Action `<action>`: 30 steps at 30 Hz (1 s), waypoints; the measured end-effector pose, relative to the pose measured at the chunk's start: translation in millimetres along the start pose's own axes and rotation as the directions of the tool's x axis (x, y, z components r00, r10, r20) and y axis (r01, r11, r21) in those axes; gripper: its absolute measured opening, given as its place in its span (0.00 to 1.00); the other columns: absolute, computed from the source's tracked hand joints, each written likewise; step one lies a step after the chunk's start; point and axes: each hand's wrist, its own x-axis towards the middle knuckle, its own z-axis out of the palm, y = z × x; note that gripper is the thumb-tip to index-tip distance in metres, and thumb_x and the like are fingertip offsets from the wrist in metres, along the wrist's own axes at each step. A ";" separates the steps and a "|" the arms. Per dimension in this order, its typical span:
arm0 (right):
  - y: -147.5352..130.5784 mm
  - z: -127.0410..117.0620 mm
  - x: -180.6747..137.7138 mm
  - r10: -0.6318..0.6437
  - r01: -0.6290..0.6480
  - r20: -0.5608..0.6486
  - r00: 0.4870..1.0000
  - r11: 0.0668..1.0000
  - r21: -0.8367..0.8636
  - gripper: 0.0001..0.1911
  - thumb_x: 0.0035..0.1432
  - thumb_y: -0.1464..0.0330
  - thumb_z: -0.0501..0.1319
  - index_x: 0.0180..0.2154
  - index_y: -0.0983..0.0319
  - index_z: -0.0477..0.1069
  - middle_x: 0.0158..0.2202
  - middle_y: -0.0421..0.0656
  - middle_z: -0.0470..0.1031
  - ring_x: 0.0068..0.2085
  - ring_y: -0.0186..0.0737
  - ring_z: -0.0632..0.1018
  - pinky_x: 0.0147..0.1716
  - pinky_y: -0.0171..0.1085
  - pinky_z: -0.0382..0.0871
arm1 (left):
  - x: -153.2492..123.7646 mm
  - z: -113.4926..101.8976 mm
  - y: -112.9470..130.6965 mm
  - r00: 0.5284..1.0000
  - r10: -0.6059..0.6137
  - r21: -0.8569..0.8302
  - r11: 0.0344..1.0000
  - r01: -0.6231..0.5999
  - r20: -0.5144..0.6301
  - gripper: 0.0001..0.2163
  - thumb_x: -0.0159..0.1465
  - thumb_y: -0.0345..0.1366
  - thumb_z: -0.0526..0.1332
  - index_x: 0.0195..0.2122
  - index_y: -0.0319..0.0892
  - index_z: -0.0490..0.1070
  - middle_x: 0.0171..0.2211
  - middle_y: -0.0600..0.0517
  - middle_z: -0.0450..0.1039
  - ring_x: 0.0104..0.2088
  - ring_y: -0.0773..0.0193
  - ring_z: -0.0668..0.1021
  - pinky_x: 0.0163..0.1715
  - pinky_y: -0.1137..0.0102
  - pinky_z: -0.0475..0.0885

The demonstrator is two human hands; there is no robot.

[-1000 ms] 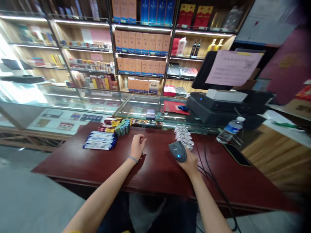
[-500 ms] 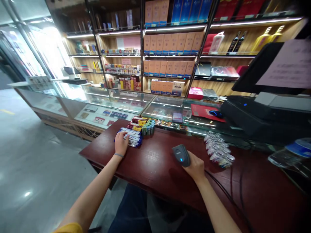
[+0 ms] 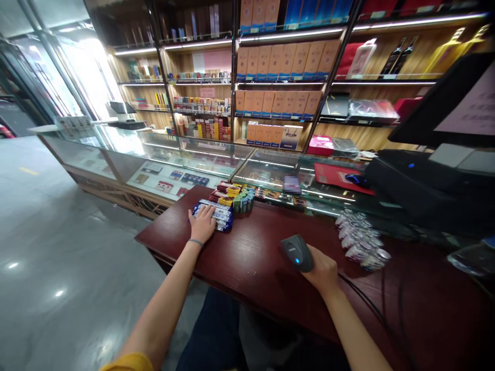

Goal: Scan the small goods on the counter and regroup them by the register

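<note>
My left hand [image 3: 203, 225] lies with spread fingers on the left part of a row of blue-and-white packets [image 3: 223, 216]. Just behind them are red and yellow packets [image 3: 227, 193], with a cluster of small green cylindrical packs [image 3: 244, 201] alongside. Wrapped round the handle of a dark barcode scanner [image 3: 297, 252], my right hand [image 3: 324, 269] holds it above the table, its blue light showing. Further right stands a group of small shiny, silvery-topped containers [image 3: 361, 241]; their kind is unclear.
The dark red wooden table [image 3: 247, 252] meets a glass display counter [image 3: 193, 159]. A black cable [image 3: 367, 299] runs across the table's right side. A monitor [image 3: 436, 103] and a red mat [image 3: 340, 176] with a mouse are at the right. Stocked shelves [image 3: 282, 85] line the wall.
My left hand has shifted across the blue-and-white packets, its fingers now more spread. The scanner stays in my right hand. The whole view has turned slightly.
</note>
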 end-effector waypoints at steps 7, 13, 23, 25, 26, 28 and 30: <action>-1.0 -3.6 2.1 0.001 0.000 0.013 1.000 1.000 -0.010 0.16 0.59 0.67 0.57 0.48 0.67 0.68 0.36 0.49 0.79 0.33 0.44 0.81 0.33 0.38 0.74 | -4.0 -3.9 -1.2 0.993 0.046 -0.058 0.997 -0.053 -0.108 0.16 0.66 0.37 0.54 0.53 0.50 0.74 0.53 0.47 0.75 0.56 0.51 0.70 0.64 0.48 0.40; -0.8 -3.2 2.1 0.003 -0.003 0.011 1.000 1.000 -0.014 0.16 0.59 0.67 0.56 0.48 0.67 0.68 0.36 0.48 0.79 0.33 0.44 0.81 0.33 0.38 0.74 | -4.1 -1.0 -9.7 0.976 0.099 -0.186 0.973 -0.136 -0.196 0.11 0.66 0.40 0.58 0.46 0.53 0.77 0.48 0.50 0.79 0.52 0.52 0.75 0.65 0.48 0.34; 0.7 -4.9 2.8 -0.006 0.006 -0.032 0.999 1.000 -0.014 0.18 0.60 0.64 0.57 0.48 0.68 0.69 0.37 0.50 0.80 0.34 0.44 0.81 0.31 0.38 0.75 | -5.9 -7.3 -6.3 0.934 0.077 -0.288 0.940 -0.185 -0.349 0.10 0.67 0.40 0.58 0.45 0.51 0.78 0.47 0.49 0.79 0.52 0.55 0.76 0.67 0.49 0.38; 1.5 -5.0 2.5 -0.005 0.004 -0.051 0.999 1.000 -0.015 0.18 0.59 0.64 0.58 0.49 0.67 0.69 0.37 0.50 0.80 0.34 0.44 0.82 0.32 0.38 0.75 | -6.9 -11.1 -0.9 0.929 0.088 -0.292 0.935 -0.202 -0.360 0.11 0.67 0.41 0.57 0.45 0.50 0.77 0.43 0.49 0.79 0.47 0.57 0.78 0.66 0.51 0.45; 2.0 -4.9 2.2 -0.001 0.000 -0.060 0.998 1.000 -0.018 0.18 0.59 0.65 0.58 0.49 0.67 0.69 0.37 0.50 0.80 0.34 0.44 0.82 0.32 0.38 0.76 | -6.8 -13.1 3.4 0.927 0.094 -0.309 0.927 -0.214 -0.362 0.11 0.67 0.41 0.57 0.46 0.49 0.77 0.42 0.48 0.79 0.46 0.57 0.78 0.65 0.53 0.51; 3.0 -5.0 1.6 0.010 -0.012 -0.076 0.997 1.000 -0.025 0.18 0.59 0.66 0.58 0.49 0.67 0.69 0.37 0.49 0.80 0.34 0.44 0.82 0.33 0.38 0.76 | -4.3 -16.6 16.6 0.929 0.093 -0.382 0.893 -0.237 -0.358 0.13 0.67 0.43 0.57 0.48 0.47 0.76 0.43 0.47 0.79 0.45 0.56 0.78 0.58 0.58 0.63; 4.0 -5.7 1.3 0.028 -0.030 -0.083 0.996 0.999 -0.027 0.17 0.59 0.66 0.58 0.49 0.66 0.69 0.36 0.49 0.80 0.34 0.44 0.82 0.32 0.38 0.76 | 1.8 -18.1 37.0 0.942 0.060 -0.493 0.840 -0.226 -0.330 0.15 0.67 0.44 0.57 0.51 0.47 0.75 0.44 0.46 0.78 0.44 0.57 0.78 0.50 0.62 0.69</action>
